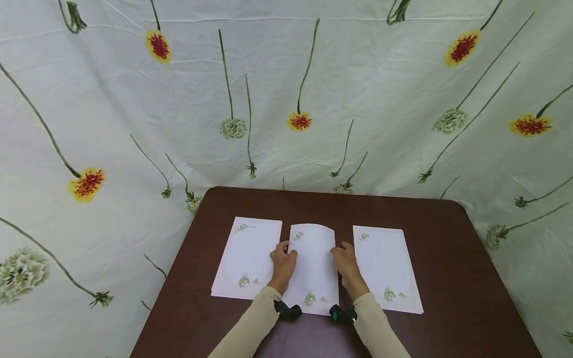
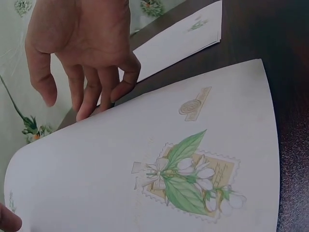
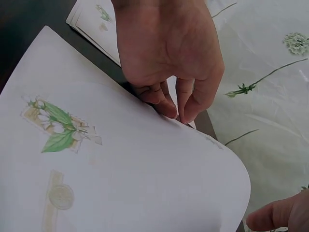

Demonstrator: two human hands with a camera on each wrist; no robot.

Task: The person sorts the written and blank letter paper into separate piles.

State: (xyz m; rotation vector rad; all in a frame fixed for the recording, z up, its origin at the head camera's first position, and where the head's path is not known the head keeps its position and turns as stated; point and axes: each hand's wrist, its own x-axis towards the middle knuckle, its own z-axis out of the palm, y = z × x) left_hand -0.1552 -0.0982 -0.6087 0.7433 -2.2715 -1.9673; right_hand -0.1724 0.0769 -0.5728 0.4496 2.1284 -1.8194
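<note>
A white sheet of paper (image 1: 313,268) printed with green leaves and white flowers lies between my hands, its far end bowed upward. My left hand (image 1: 283,263) is at its left edge; the left wrist view shows the fingers (image 2: 87,104) against that edge and the thumb apart from the paper. On the other side, my right hand (image 1: 346,263) pinches the right edge between thumb and fingertips (image 3: 190,113). The paper (image 3: 145,164) curves away from the right hand toward the far end.
A stack of matching sheets (image 1: 246,253) lies to the left, and another stack (image 1: 387,268) to the right. All rest on a dark brown table (image 1: 452,258). A flower-printed white cloth (image 1: 268,159) hangs behind it.
</note>
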